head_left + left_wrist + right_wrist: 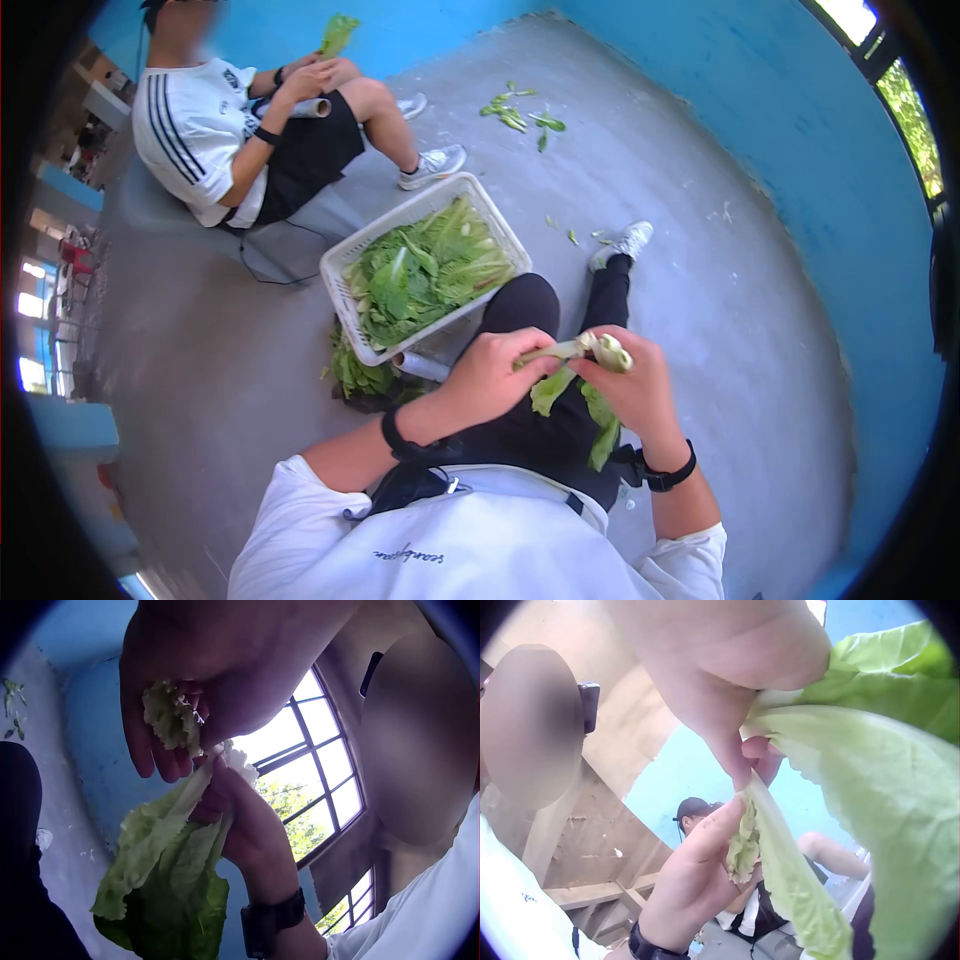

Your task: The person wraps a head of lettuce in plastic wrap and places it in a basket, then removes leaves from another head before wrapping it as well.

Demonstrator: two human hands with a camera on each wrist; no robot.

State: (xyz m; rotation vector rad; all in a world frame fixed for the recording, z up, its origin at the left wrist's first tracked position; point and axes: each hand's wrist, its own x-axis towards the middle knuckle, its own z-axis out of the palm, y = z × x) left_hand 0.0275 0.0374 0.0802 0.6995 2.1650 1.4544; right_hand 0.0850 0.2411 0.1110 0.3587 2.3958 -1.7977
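Holding a leafy green stalk between both my hands, above my lap: its pale base end sits at my right hand, and its long axis runs crosswise from there toward my left hand, with the green leaves hanging down below my right wrist. My left hand's fingers curl round the pale stem and, in the left wrist view, pinch a small torn bit of leaf at the fingertips. My right hand grips the stalk's base, thumb over it; the right wrist view shows the leaf blades spreading away from that grip. Both hands meet at the stalk, so neither is the nearer one. Ahead of my left hand, on the floor, stands a white basket filled with greens, more greens lying beneath its near edge. Beyond the basket a second person sits, holding up a leaf. Leaf scraps lie on the floor well ahead of my right hand.
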